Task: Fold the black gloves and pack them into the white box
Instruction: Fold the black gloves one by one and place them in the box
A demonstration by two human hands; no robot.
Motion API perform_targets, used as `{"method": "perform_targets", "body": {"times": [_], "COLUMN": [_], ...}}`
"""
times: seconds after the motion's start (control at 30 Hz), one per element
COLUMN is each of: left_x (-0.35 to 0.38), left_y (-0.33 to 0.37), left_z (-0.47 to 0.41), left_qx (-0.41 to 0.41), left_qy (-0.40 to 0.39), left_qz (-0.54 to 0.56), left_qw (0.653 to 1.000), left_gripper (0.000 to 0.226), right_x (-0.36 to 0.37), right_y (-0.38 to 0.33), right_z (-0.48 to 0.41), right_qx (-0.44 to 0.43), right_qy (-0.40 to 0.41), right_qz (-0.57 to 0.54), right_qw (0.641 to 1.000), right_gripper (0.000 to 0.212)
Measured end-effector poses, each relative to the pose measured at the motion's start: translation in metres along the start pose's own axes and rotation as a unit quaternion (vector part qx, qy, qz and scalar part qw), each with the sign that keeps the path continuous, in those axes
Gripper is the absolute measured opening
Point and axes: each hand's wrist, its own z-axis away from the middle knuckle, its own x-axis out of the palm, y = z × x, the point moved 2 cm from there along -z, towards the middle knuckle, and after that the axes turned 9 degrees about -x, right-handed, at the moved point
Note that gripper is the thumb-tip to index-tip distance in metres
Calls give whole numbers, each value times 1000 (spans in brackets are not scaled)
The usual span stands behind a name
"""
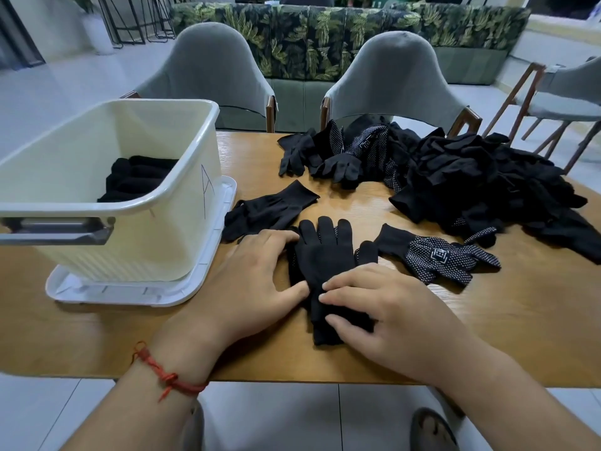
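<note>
Wooden table (487,336) fills most of the view, with a leaf-print sofa (292,37) and two grey chairs (208,66) behind it. White box (156,229) sits far left on the table, standing on its own lid (130,292). Folded black gloves (136,180) are stacked inside at the bottom.

Big pile of loose gloves (471,183) is on the right half, well apart from the box. One plain glove (273,206) lies alone between box and pile, cuff pointing away from you. A dotted glove (442,258) lies palm up just right of your hands.

The glove you're working (322,258) lies flat at the near edge, fingers pointing away, cuff towards you.

Your left hand (247,284) is flat and spread, fingertips and thumb pressing the glove's left edge, gripping nothing. Your right hand (390,314) is also uncurled, fingertips pressing down on the cuff end. Neither hand is closed round anything.

Red string bracelet (162,374) is on your left wrist.
</note>
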Motion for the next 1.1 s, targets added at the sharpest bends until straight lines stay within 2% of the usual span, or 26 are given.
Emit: {"method": "perform_targets", "body": {"times": [0.17,0.33,0.57,0.7,0.77,0.83,0.87,0.93,1.03,1.1], "left_x": [1,1,1,0,-2,-3,-1,5,14,14], "left_y": [3,3,2,-2,0,9,15,23,24,24], "left_z": [0,1,0,-1,-1,1,2,6,11,13], "left_qx": [-7,-9,-10,-26,-27,-4,13,38,9,0], "left_qy": [-3,-2,-8,12,53,74,62,1,-97,-120], "left_qz": [-13,-13,-20,53,86,83,67,1,-110,-137], "left_qw": [1000,1000,1000,998,995,994,996,999,989,983], "left_gripper": [73,72,71,54,44,35,36,52,75,82], "right_x": [1,-7,-3,-6,-6,-2,0,3,4,4], "right_y": [0,-6,-5,6,14,21,23,24,23,25], "right_z": [-1,-2,-1,0,0,1,2,1,-3,-3], "right_qx": [-26,-2,28,79,117,157,173,188,201,205], "right_qy": [27,66,23,85,110,98,80,36,-7,-23], "right_qz": [21,10,-17,-96,-66,-18,-4,12,17,12], "right_qw": [999,998,999,989,985,983,982,981,980,978], "right_gripper": [17,17,15,14,18,21,24,34,46,50]}}
